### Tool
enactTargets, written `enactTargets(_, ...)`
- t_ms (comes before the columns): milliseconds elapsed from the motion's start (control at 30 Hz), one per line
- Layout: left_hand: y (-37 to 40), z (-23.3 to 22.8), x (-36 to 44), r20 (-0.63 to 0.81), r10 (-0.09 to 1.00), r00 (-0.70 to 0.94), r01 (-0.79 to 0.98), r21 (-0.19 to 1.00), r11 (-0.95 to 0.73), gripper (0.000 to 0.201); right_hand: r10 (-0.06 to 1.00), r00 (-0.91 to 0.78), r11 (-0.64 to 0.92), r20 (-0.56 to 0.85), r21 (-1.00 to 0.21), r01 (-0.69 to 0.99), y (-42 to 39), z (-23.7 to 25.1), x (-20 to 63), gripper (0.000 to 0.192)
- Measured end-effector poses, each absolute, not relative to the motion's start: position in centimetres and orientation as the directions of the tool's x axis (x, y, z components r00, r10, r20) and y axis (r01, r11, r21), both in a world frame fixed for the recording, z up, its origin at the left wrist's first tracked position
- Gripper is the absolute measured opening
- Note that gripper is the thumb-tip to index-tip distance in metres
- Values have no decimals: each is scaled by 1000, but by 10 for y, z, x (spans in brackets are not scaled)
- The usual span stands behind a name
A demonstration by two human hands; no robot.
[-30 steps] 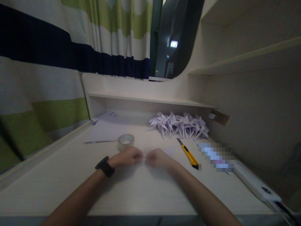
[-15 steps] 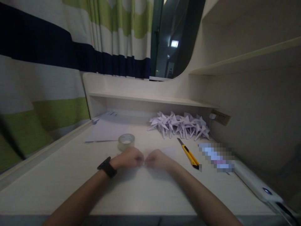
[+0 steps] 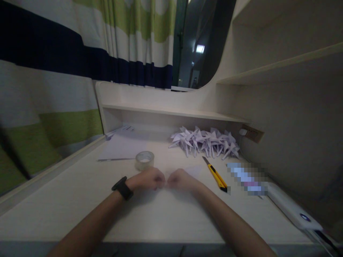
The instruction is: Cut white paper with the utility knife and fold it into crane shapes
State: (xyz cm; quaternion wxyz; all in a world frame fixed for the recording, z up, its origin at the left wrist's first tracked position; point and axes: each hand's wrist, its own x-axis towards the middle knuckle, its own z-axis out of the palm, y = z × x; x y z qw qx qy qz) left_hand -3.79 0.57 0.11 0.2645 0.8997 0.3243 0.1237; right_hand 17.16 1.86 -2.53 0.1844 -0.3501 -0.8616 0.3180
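My left hand (image 3: 151, 178), with a black watch (image 3: 122, 187) on its wrist, is closed, its thumb and fingers pressed together. Close to its fingertips, my right hand (image 3: 182, 180) is closed in a similar pinch and slightly blurred. What lies between the fingers is too small and blurred to make out. Just behind my left hand stands a roll of clear tape (image 3: 144, 160). A pale piece of paper (image 3: 195, 170) shows faintly on the desk behind my right hand.
White folded paper pinwheels (image 3: 205, 141) are heaped at the back. A yellow utility knife (image 3: 215, 175) lies right of my hands, beside a pixelated object (image 3: 246, 179) and a white power strip (image 3: 293, 207). Paper sheets (image 3: 123, 144) lie at the back left of the desk (image 3: 160, 221).
The view has shifted very slightly. Both hands stay pinched close together at nearly the same spot, and the things on the desk have not moved.
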Motion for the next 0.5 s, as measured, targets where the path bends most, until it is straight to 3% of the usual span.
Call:
enactTargets(300, 2, 0, -37, 5, 615, 789, 483, 614, -624, 24, 705, -708, 438, -47, -756, 486, 17, -21, 174, 19)
enactTargets(500, -2, 3, -31, 87, 629, 772, 483, 564, -670, 33, 747, -664, 440, -2, -748, 497, 18, -24, 174, 19)
